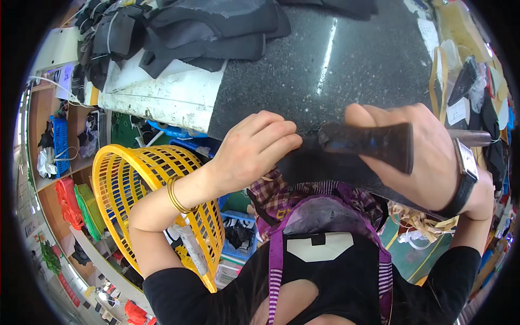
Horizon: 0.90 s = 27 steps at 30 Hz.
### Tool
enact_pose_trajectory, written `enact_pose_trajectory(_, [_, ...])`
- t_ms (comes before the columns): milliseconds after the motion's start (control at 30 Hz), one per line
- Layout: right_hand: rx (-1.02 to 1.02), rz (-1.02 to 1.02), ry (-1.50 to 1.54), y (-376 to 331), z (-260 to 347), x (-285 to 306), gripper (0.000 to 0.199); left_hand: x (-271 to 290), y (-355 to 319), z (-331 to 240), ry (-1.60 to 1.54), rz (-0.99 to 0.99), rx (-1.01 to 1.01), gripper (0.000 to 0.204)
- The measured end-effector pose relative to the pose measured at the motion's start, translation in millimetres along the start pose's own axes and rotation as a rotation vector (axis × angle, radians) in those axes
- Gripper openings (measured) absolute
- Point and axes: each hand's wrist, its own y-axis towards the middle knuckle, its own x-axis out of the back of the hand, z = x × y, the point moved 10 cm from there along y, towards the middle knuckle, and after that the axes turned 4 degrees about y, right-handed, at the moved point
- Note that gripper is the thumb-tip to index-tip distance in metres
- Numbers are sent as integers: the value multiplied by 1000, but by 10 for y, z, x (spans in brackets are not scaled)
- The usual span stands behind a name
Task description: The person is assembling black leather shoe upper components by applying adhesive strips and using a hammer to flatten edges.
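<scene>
My right hand [417, 141] is closed round a hammer, whose dark, worn head [374, 143] points left toward my left hand. The end of its handle [471, 137] sticks out to the right past my wrist. My left hand [254, 143] is closed at the near edge of the dark work surface [281, 70], its fingertips pressed on a black piece of material [319, 165]. That piece lies along the edge, partly under the hammer head. How much of it the left fingers hold is hidden.
Black fabric pieces [211, 27] lie piled at the far left of the surface. A yellow plastic basket [189, 157] leans beside my left forearm. Below it sits a blue crate [238, 233] with dark pieces. Straps and plastic-wrapped items [471, 81] crowd the right side.
</scene>
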Motion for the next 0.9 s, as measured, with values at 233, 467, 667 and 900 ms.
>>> enact_pose_trajectory(233, [55, -351, -293, -233, -221, 191, 19, -77, 282, 40, 1, 165, 200, 28])
enact_pose_trajectory(467, [-27, -421, -299, -468, -506, 349, 9, 1138, 535, 1158, 590, -39, 416, 19])
enact_pose_trajectory(667, [33, -371, -274, -383, -400, 312, 10, 267, 1664, 1593, 461, -69, 262, 18])
enact_pose_trajectory(900, [-131, -633, -326, -492, -890, 912, 14, -215, 2089, 1876, 234, -21, 432, 24])
